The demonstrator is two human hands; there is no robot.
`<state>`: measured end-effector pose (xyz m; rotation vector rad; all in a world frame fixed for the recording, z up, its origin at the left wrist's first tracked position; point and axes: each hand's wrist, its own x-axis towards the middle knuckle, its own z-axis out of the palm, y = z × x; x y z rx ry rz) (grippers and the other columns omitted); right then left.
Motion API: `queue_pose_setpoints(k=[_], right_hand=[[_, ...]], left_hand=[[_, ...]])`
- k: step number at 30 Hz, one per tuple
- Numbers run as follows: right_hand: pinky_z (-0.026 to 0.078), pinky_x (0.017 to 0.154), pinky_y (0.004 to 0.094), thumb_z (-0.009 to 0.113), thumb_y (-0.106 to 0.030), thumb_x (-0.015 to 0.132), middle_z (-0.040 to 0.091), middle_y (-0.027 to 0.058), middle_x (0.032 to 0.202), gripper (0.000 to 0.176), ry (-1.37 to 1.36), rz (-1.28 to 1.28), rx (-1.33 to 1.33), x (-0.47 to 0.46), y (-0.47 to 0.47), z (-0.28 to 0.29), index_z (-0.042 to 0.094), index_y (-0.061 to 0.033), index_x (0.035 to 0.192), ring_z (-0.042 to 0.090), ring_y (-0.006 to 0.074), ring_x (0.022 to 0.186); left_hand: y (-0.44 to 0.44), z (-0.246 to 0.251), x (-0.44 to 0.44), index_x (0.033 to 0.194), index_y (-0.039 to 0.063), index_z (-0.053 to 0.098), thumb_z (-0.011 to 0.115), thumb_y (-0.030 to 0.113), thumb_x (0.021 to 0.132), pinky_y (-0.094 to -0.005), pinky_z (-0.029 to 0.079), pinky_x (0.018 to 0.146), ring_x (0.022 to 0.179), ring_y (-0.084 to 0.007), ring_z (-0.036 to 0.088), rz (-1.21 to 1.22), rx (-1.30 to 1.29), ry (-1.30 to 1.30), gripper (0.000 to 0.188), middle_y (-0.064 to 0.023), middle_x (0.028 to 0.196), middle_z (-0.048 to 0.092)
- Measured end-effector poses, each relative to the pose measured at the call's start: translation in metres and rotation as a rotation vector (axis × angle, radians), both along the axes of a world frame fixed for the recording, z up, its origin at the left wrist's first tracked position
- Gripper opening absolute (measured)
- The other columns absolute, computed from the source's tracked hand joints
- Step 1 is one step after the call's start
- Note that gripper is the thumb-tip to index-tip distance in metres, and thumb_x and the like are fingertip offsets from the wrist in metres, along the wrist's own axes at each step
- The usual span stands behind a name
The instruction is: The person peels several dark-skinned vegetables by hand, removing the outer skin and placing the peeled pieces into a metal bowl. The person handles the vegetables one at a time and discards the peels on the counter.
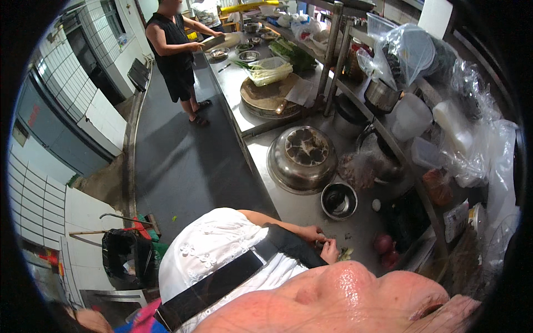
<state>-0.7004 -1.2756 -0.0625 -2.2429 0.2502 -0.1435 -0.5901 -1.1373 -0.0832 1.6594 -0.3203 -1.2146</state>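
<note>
My left hand (311, 234) is low over the steel counter (287, 208), its fingers bent around a small pale piece (320, 239), perhaps a garlic clove. Meeting it from the other side, my right hand (330, 250) has its fingertips on the same piece. The fingers partly cover it, so its exact kind cannot be told. Yellowish-green peelings or scraps (346, 253) lie on the counter beside my right hand. Beyond my hands stands a small steel bowl (339, 201) with something dark inside. Red onions (383, 244) rest to the right, and a white egg-like thing (376, 205) lies near the bowl.
A large upturned steel basin (302, 166) occupies the counter farther off. Behind it, a round chopping board (266, 98) carries a cleaver (297, 92) and a basket of spring onions (270, 70). A shelf rack (383, 125) runs along the right. Another person (170, 50) holds a broad blade.
</note>
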Motion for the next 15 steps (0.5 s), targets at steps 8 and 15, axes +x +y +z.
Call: queue_pose_setpoints(k=[8,15], right_hand=[[0.043,0.063,0.0535,0.043,-0.018,0.094,0.061,0.0269,0.081,0.018,0.12,0.038,-0.205,-0.007,0.002,-0.006,0.049,-0.0034,0.103,0.058,0.0473,0.076],[0.044,0.058,0.0504,0.046,-0.016,0.094,0.062,0.024,0.076,0.014,0.25,-0.082,-0.329,0.0,0.016,0.005,0.051,-0.0052,0.101,0.06,0.0439,0.07]], left_hand=[[-0.007,-0.007,0.0,0.114,-0.004,0.059,0.068,0.057,0.076,-0.0344,0.049,0.066,0.077,-0.0204,0.063,-0.058,0.091,-0.191,0.072,-0.0115,0.086,0.067],[-0.004,-0.002,0.0,0.111,-0.003,0.061,0.068,0.063,0.073,-0.0394,0.048,0.075,0.095,-0.0267,0.06,-0.037,0.057,-0.151,0.077,-0.0168,0.104,0.064]])
